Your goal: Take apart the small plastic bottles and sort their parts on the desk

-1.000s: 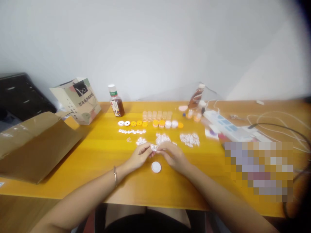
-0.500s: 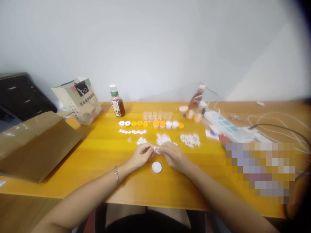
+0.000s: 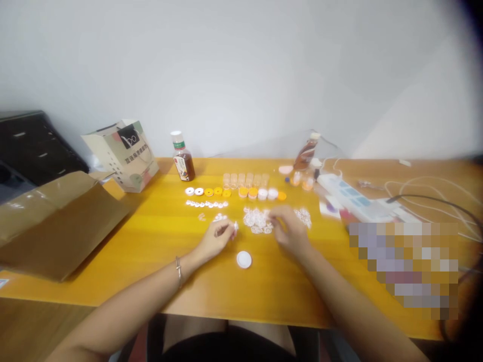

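My left hand [image 3: 218, 236] pinches a small white plastic part [image 3: 236, 226] between thumb and fingertips, just above the table. To its right, my right hand [image 3: 290, 230] reaches over the right edge of a pile of small white ring-like pieces [image 3: 256, 221]. Its fingertips are drawn together; whatever lies between them is too blurred to make out. A second pile of white pieces [image 3: 304, 218] is partly hidden behind this hand. Behind my left hand are small white round pieces [image 3: 220, 217], partly covered. A round white lid [image 3: 244, 260] lies nearer to me, between my forearms.
Rows of white and yellow caps [image 3: 218, 191] and clear small cups [image 3: 242, 181] stand farther back. Two brown-liquid bottles, one at left [image 3: 183, 163] and one at right [image 3: 306, 152], flank them. A cardboard box [image 3: 64, 226] and paper bag [image 3: 132, 161] occupy the left; a power strip [image 3: 345, 193] the right.
My right hand has moved right and slightly forward, away from my left hand, to the piles of white pieces. My left hand has shifted slightly left, still pinching the white part.
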Action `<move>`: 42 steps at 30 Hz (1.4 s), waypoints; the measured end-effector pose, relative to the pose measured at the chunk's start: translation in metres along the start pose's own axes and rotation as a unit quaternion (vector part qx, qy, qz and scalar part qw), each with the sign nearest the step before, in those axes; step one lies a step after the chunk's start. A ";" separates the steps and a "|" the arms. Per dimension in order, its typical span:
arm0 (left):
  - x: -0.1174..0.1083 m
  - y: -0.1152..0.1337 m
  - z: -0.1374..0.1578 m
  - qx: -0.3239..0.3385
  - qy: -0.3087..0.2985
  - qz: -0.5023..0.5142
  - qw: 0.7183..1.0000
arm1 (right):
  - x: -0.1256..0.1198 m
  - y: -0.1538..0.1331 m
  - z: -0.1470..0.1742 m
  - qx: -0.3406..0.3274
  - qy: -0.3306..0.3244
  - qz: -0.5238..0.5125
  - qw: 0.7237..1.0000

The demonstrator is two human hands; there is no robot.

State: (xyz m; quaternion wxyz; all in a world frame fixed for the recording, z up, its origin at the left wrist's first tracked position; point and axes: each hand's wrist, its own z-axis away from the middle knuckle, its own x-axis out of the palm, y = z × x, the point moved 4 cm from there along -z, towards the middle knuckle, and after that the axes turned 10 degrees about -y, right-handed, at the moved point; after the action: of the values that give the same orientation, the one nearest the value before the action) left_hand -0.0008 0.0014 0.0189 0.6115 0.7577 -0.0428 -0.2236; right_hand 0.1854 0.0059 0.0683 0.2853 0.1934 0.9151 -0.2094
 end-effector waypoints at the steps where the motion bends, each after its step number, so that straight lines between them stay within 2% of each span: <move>1: -0.002 -0.001 0.000 -0.003 0.006 0.008 1.000 | -0.006 0.007 -0.001 0.031 0.028 0.006 0.999; 2: -0.004 -0.002 -0.001 -0.005 0.009 0.015 1.000 | -0.010 0.013 -0.002 0.057 0.045 0.008 0.997; 4: -0.005 -0.003 -0.002 -0.004 0.010 0.021 1.000 | -0.012 0.021 -0.003 0.091 0.037 0.000 0.995; 9: -0.003 -0.003 -0.002 0.003 -0.006 0.027 1.000 | 0.003 0.029 -0.004 0.134 -0.122 -0.041 0.983; 14: -0.002 -0.004 -0.002 0.003 -0.024 0.026 0.999 | -0.002 0.048 -0.001 0.195 -0.184 -0.031 0.963; 21: 0.001 -0.003 -0.001 -0.011 -0.035 0.019 0.999 | -0.005 0.066 0.010 0.310 -0.328 -0.072 0.889; 25: 0.002 -0.003 -0.001 -0.015 -0.040 0.010 0.999 | -0.001 0.066 0.012 0.323 -0.342 -0.078 0.879; 37: 0.004 -0.002 -0.001 -0.017 -0.052 -0.001 0.999 | 0.008 0.060 0.011 0.291 -0.327 -0.094 0.894; 42: 0.004 -0.001 0.000 -0.019 -0.053 0.002 0.998 | 0.003 0.061 0.008 0.286 -0.317 -0.097 0.899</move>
State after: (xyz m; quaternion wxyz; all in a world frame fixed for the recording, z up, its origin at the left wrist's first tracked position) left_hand 0.0028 0.0004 0.0165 0.6233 0.7329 -0.0717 -0.2630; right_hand 0.2154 0.0534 0.0437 0.4708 0.1004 0.6912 -0.5389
